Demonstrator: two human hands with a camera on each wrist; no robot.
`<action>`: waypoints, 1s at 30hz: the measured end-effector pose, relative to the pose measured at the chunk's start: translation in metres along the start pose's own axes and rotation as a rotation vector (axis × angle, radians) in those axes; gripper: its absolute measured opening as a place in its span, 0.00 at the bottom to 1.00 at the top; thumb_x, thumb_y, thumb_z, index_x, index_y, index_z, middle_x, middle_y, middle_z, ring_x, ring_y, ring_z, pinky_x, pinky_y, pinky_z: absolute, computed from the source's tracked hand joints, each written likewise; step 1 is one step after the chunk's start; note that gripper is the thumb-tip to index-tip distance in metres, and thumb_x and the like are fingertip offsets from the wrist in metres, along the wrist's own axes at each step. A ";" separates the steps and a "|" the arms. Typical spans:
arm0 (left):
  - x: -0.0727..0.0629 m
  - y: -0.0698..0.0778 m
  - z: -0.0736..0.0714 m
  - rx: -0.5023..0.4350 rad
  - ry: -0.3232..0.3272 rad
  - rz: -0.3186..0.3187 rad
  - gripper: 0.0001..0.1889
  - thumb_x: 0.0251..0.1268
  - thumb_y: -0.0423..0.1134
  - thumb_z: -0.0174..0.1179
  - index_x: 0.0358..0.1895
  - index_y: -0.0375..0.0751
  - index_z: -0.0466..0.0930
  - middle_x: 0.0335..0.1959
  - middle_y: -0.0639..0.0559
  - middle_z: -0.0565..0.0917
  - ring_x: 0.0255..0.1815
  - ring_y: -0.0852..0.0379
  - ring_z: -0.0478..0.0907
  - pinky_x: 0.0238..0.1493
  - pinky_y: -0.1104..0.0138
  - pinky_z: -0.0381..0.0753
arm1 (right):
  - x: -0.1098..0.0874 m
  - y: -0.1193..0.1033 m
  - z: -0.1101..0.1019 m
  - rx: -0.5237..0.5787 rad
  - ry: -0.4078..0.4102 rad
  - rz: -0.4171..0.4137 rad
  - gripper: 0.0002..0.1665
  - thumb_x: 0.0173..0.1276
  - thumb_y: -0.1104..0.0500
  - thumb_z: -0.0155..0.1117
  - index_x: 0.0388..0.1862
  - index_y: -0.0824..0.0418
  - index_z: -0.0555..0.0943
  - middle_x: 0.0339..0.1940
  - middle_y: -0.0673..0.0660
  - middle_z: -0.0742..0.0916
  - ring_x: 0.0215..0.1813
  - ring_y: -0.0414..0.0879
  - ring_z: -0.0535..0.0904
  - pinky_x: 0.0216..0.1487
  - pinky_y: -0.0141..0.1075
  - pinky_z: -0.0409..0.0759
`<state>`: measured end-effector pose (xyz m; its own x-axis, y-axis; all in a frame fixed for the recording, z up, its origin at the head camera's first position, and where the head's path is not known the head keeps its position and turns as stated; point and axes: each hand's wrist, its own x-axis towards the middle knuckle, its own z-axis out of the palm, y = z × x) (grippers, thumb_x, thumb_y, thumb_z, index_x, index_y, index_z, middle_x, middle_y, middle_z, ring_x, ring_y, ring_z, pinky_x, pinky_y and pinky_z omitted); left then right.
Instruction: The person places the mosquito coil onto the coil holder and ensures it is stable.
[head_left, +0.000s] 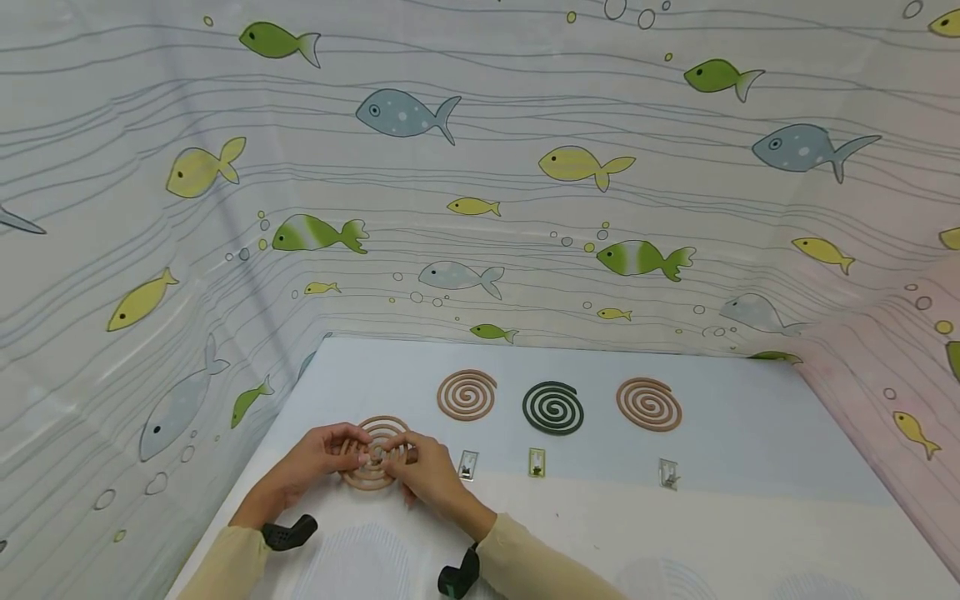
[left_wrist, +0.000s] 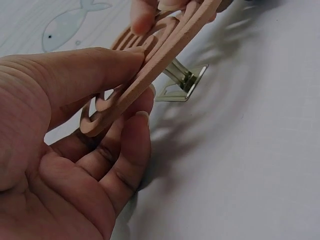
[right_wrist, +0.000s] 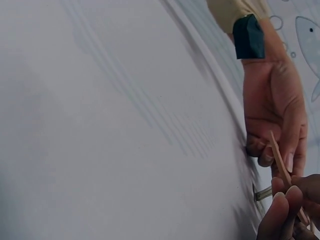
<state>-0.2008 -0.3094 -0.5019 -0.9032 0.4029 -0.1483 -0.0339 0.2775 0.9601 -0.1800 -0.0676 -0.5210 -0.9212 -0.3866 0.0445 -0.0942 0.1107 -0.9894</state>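
A brown mosquito coil [head_left: 367,486] is held off the table, tilted, between both hands. My left hand [head_left: 318,458] pinches its left side, thumb on one face and fingers on the other in the left wrist view. My right hand [head_left: 435,473] pinches the coil near its middle and right part. A small metal coil stand [left_wrist: 187,82] projects from the coil's underside in the left wrist view. Whether the stand is fixed to the coil's centre is hidden.
Behind lie a brown coil [head_left: 467,396], a dark green coil [head_left: 553,408] and another brown coil [head_left: 649,405]. In front of them are a silver stand [head_left: 468,465], a yellowish stand [head_left: 536,462] and another silver stand [head_left: 669,474]. Fish-printed sheeting [head_left: 525,225] walls the white table.
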 end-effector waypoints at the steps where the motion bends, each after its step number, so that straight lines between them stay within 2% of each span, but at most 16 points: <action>1: 0.000 0.000 0.000 0.002 0.003 -0.001 0.21 0.67 0.34 0.69 0.59 0.27 0.77 0.52 0.39 0.82 0.44 0.58 0.80 0.42 0.67 0.80 | 0.000 0.000 0.000 -0.001 0.000 0.001 0.13 0.70 0.62 0.69 0.52 0.55 0.86 0.11 0.51 0.78 0.08 0.38 0.67 0.13 0.29 0.65; 9: 0.002 0.001 0.002 0.040 0.018 -0.021 0.21 0.67 0.37 0.70 0.58 0.29 0.78 0.50 0.41 0.82 0.43 0.57 0.77 0.41 0.66 0.77 | 0.000 0.000 0.000 0.006 0.003 0.006 0.12 0.70 0.62 0.69 0.51 0.55 0.86 0.11 0.48 0.77 0.08 0.37 0.67 0.13 0.29 0.65; 13: 0.001 0.003 0.004 0.049 0.030 -0.024 0.21 0.67 0.38 0.70 0.57 0.30 0.79 0.51 0.41 0.82 0.43 0.57 0.77 0.41 0.66 0.77 | -0.001 0.000 0.000 -0.024 0.012 0.000 0.12 0.70 0.62 0.69 0.51 0.54 0.87 0.10 0.47 0.77 0.07 0.37 0.67 0.13 0.29 0.65; 22: 0.000 0.005 0.008 0.089 0.028 -0.018 0.19 0.67 0.39 0.70 0.56 0.32 0.80 0.53 0.39 0.81 0.49 0.54 0.78 0.46 0.66 0.77 | 0.000 0.000 0.000 -0.030 0.034 0.020 0.11 0.69 0.64 0.68 0.49 0.56 0.87 0.11 0.52 0.78 0.07 0.38 0.67 0.13 0.29 0.65; 30: 0.001 0.008 0.009 0.126 0.074 -0.044 0.19 0.66 0.42 0.72 0.53 0.35 0.81 0.54 0.41 0.81 0.53 0.51 0.75 0.50 0.64 0.75 | 0.003 0.001 0.004 -0.029 0.054 0.015 0.08 0.70 0.61 0.70 0.46 0.55 0.89 0.09 0.47 0.75 0.06 0.36 0.66 0.10 0.29 0.65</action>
<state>-0.1978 -0.2985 -0.4962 -0.9313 0.3237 -0.1670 -0.0240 0.4028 0.9150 -0.1814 -0.0725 -0.5228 -0.9416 -0.3347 0.0376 -0.0903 0.1434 -0.9855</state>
